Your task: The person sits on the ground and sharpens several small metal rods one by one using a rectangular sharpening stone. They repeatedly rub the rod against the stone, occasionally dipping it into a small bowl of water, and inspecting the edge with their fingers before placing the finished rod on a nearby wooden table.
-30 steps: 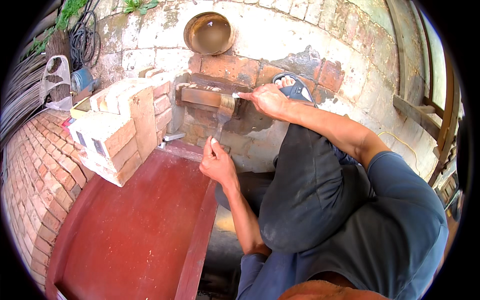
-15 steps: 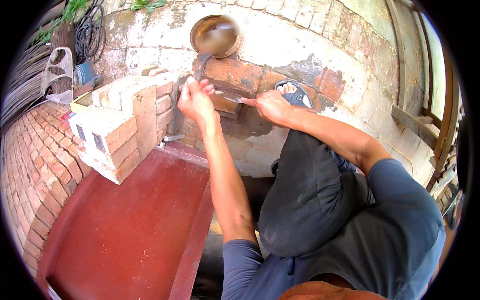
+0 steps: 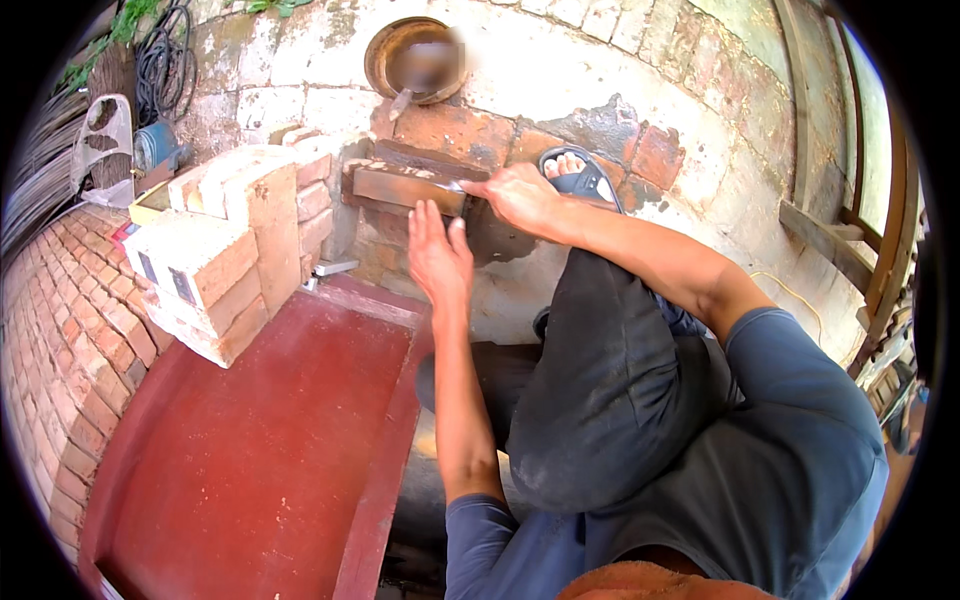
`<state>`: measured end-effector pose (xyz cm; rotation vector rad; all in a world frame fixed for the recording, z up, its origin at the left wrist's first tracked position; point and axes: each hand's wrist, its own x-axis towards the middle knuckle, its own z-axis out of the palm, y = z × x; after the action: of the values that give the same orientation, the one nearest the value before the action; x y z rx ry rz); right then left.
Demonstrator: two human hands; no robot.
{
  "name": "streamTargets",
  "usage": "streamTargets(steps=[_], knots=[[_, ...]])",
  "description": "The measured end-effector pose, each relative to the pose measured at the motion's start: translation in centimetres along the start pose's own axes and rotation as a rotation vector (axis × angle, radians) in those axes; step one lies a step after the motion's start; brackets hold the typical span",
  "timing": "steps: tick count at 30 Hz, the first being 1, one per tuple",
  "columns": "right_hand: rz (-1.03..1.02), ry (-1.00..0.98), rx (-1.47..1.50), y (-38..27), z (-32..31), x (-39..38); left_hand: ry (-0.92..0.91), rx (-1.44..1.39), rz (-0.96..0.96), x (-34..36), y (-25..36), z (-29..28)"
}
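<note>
Dark blue cloth nearest: wears a short-sleeved shirt and black trousers, one knee raised near the middle of the view. To the left, beside the left forearm, a broad red-painted panel with raised edges, speckled and scuffed.

Reaches forward with both bare arms. Holds the left hand unfolded, fingers nearly straight and close together, thumb apart, tips at the near long side of a wet brown rectangular block. Cannot tell a light touch there from a narrow gap. Curls the right hand at the right end of the block, index finger pointing left, fingers closed on a thin, pale, shiny piece, mostly hidden. Just beyond that hand, a foot in a dark sandal.

Block low over damp brickwork, lengthwise across the view, between the sandal and a stack of pale bricks to the left. Past the block, reddish wet paving bricks, then a round rusty metal basin, with a blurred object inside and a narrow end over the near rim. Farther off at upper left, a blue container and a coil of black hose or cable.
</note>
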<state>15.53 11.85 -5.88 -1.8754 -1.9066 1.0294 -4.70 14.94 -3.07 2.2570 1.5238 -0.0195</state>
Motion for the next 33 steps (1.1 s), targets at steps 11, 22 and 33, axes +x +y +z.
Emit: streamTargets(steps=[11, 22, 33], knots=[[-0.082, 0.077, 0.029, 0.3, 0.7, 1.0, -0.172, 0.122, -0.013, -3.2, 0.8, 2.7], [-0.078, 0.106, 0.031, -0.2, 1.1, 0.7, -0.158, 0.040, -0.029, -4.0, 0.0, 2.8], [-0.023, 0.020, -0.037, -0.6, -0.7, 0.1, -0.189, 0.010, -0.037, -3.2, 0.1, 2.4]])
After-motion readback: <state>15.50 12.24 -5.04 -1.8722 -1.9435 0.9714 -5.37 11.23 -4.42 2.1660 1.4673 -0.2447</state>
